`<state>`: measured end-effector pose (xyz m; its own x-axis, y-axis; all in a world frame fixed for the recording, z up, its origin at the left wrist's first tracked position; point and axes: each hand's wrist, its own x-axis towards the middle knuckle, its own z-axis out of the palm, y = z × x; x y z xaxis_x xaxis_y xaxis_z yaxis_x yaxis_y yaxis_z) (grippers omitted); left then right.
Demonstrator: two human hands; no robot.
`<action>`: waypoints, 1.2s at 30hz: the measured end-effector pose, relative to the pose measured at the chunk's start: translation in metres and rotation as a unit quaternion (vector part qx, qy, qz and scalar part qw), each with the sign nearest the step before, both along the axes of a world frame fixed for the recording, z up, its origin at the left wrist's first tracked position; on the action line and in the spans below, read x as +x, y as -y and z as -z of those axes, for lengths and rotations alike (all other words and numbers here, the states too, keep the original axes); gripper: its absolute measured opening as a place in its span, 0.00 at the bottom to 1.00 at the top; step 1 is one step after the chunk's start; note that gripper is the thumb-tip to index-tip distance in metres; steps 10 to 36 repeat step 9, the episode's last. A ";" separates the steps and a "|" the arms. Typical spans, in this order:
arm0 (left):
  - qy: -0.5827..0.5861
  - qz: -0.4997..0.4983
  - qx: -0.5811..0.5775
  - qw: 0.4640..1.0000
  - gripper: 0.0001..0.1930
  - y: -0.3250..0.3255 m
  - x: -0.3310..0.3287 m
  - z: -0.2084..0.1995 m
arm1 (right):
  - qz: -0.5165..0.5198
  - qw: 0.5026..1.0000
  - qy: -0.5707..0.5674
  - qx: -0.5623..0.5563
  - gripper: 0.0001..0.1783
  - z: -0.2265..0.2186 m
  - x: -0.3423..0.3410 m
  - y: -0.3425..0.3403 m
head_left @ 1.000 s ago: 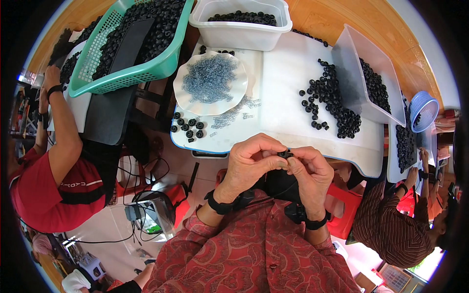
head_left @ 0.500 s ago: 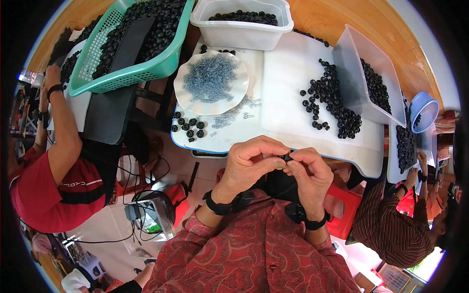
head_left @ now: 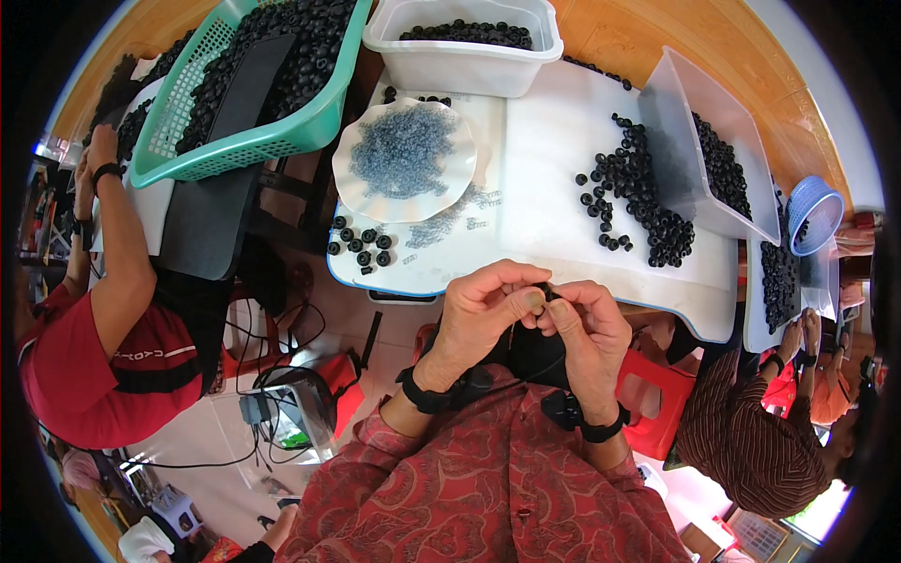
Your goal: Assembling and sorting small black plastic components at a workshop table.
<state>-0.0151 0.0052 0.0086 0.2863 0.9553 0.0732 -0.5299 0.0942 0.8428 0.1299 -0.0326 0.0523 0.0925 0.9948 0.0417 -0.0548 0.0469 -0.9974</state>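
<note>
My left hand (head_left: 483,314) and my right hand (head_left: 587,328) meet in front of the table's near edge. Between their pinched fingertips is a small black round part (head_left: 545,290), partly covered by the fingers. Both hands are closed on it. Past them on the table, a white wavy-rimmed plate (head_left: 349,178) bears a heap of small clear springs (head_left: 402,155), and more springs (head_left: 441,220) lie loose beside it. Several black round parts (head_left: 364,246) stand near the plate. A larger pile of the same black parts (head_left: 638,183) spreads across the white sheet on the right.
A white tub (head_left: 465,66) and a clear bin (head_left: 680,141), both holding black parts, stand at the back. A green basket (head_left: 225,167) of black parts is at left. One person in red (head_left: 117,347) works at left, another in stripes (head_left: 746,432) at right. Red stools (head_left: 657,399) stand nearby.
My fingers have shifted slightly around the black part, the two hands drawing a little closer together. At far right, the neighbour's hands have moved together.
</note>
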 end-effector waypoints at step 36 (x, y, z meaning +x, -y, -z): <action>0.176 0.039 -0.153 0.972 0.11 -0.002 -0.004 0.010 | 0.003 0.999 0.038 0.010 0.09 0.005 0.000 0.003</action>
